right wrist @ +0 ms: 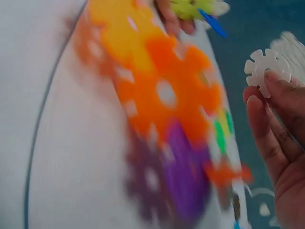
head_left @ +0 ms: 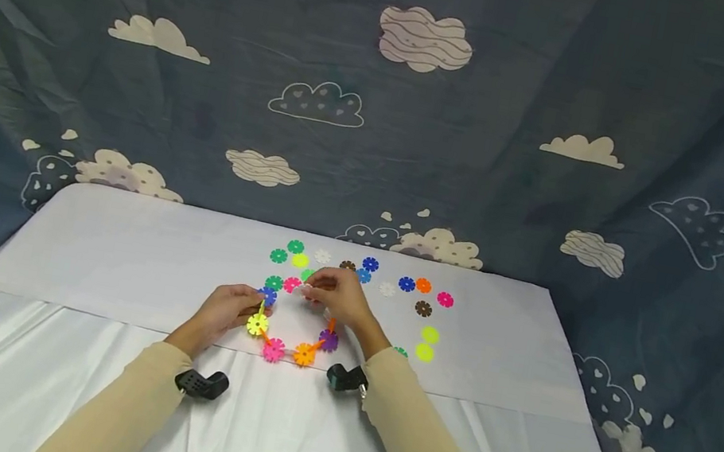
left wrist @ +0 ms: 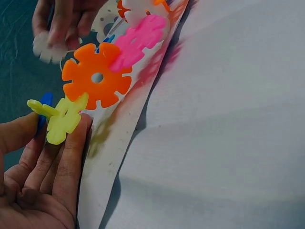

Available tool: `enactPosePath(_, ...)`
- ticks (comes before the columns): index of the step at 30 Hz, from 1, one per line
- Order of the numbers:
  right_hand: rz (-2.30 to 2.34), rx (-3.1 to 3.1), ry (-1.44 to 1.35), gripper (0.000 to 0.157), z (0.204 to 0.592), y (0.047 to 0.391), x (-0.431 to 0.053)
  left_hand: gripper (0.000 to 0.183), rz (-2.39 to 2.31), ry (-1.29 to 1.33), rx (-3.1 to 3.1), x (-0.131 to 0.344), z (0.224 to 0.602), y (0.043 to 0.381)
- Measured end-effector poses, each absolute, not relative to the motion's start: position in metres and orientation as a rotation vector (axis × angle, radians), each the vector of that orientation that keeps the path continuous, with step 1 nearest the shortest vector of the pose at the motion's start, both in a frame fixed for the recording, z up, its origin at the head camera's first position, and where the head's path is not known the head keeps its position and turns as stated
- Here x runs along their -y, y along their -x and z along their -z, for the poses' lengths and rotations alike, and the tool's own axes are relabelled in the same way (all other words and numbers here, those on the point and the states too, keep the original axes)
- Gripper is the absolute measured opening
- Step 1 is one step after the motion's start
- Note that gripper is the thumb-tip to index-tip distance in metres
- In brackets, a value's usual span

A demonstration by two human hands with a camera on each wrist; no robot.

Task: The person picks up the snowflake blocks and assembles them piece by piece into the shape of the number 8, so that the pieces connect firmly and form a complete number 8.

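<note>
A chain of notched flower-shaped plastic discs curves across the white-covered table. It runs from a blue disc (head_left: 268, 296) through a yellow disc (head_left: 257, 324), a pink disc (head_left: 274, 350) and an orange disc (head_left: 305, 354) to a purple disc (head_left: 329, 340), with more orange discs set edge-on as links. My left hand (head_left: 229, 309) pinches the blue disc at the chain's left end; in the left wrist view the thumb presses it beside the yellow one. Between thumb and fingers, my right hand (head_left: 342, 295) holds a white disc (right wrist: 256, 67), apart from the blue end.
Loose discs lie behind the hands, among them a green disc (head_left: 279, 256), a brown disc (head_left: 423, 309) and a pink disc (head_left: 445, 300). Two yellow discs (head_left: 430, 335) lie to the right. A dark cloud-print curtain (head_left: 314, 169) hangs behind the table.
</note>
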State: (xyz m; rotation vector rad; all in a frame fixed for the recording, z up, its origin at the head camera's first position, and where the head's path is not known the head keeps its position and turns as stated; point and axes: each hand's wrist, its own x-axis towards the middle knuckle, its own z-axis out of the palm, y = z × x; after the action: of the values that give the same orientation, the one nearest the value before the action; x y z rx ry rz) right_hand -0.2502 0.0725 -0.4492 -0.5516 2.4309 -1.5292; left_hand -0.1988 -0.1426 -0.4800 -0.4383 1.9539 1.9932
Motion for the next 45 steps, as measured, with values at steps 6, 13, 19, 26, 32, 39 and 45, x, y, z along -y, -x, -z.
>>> enactPosePath(6,1.499,-2.432,0.571,0.007,0.457,0.257,-0.047,0.023,-1.982,0.431,-1.963,0.139,0.478,0.2)
enactPosePath(13,1.482,-2.434,0.521,0.006,0.459,0.259,-0.045,0.022,-1.997,0.439,-1.967,0.136,0.478,0.2)
enactPosePath(19,1.477,-2.441,0.536,0.005,0.459,0.259,-0.046,0.023,-1.998,0.434,-1.987,0.135,0.478,0.2)
enactPosePath(26,1.351,-2.543,0.659,0.004,0.458,0.257,-0.044,0.022,-2.001,0.46,-1.98,0.133,0.479,0.2)
enactPosePath(32,1.407,-2.496,0.657,0.004,0.461,0.256,-0.04,0.02,-2.013,0.484,-2.007,0.131,0.481,0.198)
enactPosePath(39,1.413,-2.458,0.658,0.002,0.462,0.256,-0.036,0.019,-2.002,0.501,-2.004,0.133,0.48,0.197)
enactPosePath(45,1.286,-2.544,0.769,0.006,0.458,0.256,-0.034,0.037,-2.027,0.312,-1.871,0.144,0.477,0.198)
